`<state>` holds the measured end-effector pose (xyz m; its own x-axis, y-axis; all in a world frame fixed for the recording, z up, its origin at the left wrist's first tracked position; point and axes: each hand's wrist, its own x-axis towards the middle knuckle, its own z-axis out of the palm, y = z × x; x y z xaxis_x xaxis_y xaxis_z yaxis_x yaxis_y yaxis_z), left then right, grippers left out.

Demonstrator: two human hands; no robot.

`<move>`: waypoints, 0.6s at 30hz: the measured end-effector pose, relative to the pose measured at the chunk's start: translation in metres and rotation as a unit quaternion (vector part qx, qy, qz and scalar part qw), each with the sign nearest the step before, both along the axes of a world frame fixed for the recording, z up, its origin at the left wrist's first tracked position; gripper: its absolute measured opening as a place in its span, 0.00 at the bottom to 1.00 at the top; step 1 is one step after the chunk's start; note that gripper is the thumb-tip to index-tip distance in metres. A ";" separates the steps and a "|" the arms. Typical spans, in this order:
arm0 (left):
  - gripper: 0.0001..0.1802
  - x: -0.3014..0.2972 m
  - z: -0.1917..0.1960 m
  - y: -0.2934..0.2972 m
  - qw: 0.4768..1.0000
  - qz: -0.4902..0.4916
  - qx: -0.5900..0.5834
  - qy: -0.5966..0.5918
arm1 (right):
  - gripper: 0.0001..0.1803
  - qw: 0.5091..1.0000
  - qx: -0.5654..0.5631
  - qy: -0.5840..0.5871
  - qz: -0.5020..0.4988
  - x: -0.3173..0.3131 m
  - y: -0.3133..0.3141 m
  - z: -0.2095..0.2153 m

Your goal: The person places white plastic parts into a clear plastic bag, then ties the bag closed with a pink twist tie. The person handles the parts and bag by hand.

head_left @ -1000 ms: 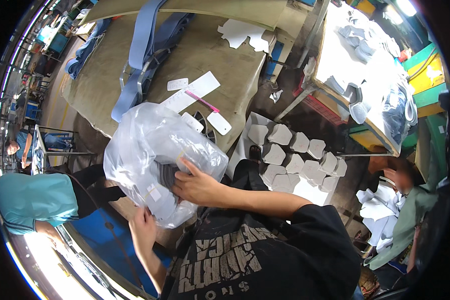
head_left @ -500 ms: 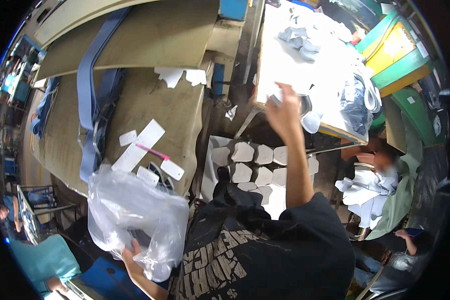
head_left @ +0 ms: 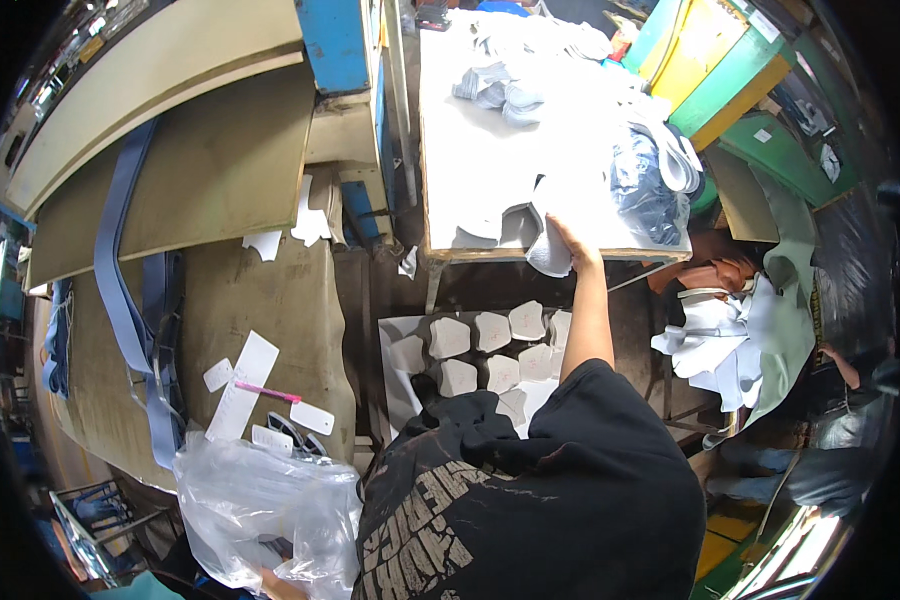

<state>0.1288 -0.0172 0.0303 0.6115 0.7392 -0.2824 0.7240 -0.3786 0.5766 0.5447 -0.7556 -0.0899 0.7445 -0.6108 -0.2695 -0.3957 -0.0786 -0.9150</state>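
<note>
On the near edge of the white-topped table, my right hand (head_left: pixel 574 242) is closed round the side of a curved grey cut piece (head_left: pixel 547 246). This piece hangs partly over the edge, and whether it is one layer or a stack cannot be made out. At the lower left, my left hand (head_left: pixel 278 586) is at a large clear plastic bag (head_left: pixel 260 515), gripping its lower part. Its fingers are mostly covered by the film. Something darker shows faintly inside the bag. Another pale curved piece (head_left: pixel 480 228) lies on the table left of my right hand.
Stacks of pale cut pieces (head_left: pixel 458 378) stand on a low surface before me. On the brown bench (head_left: pixel 310 350) lie white cards (head_left: pixel 253 370) and a pink pen-like stick (head_left: pixel 270 392). Blue straps (head_left: pixel 120 230) hang there. A dark-blue bundle in plastic (head_left: pixel 642 190) sits on the white table (head_left: pixel 460 150).
My right hand has come down from above the table corner and closed on the grey piece at its edge. The view has shifted right; my left hand and the bag sit lower in it.
</note>
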 end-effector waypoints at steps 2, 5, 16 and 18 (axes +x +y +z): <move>0.34 0.004 -0.001 0.000 1.000 -0.003 -0.001 -0.001 | 0.41 0.994 0.112 0.016 0.008 0.010 0.003 0.024; 0.34 0.003 -0.001 0.002 1.000 -0.001 -0.002 0.000 | 0.33 0.991 -0.046 0.113 0.053 0.031 0.000 0.057; 0.35 -0.036 0.003 -0.005 0.999 0.046 -0.013 -0.006 | 0.47 0.696 -0.609 0.369 0.092 0.146 0.162 0.107; 0.35 -0.040 0.004 -0.008 0.999 0.052 -0.012 -0.006 | 0.63 0.716 -0.570 0.386 0.114 0.147 0.189 0.109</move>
<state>0.0891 -0.0253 0.0346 0.5352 0.7923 -0.2929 0.7512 -0.2878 0.5940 0.6914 -0.5662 0.0188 0.7586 -0.6470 -0.0775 -0.6061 -0.7442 0.2807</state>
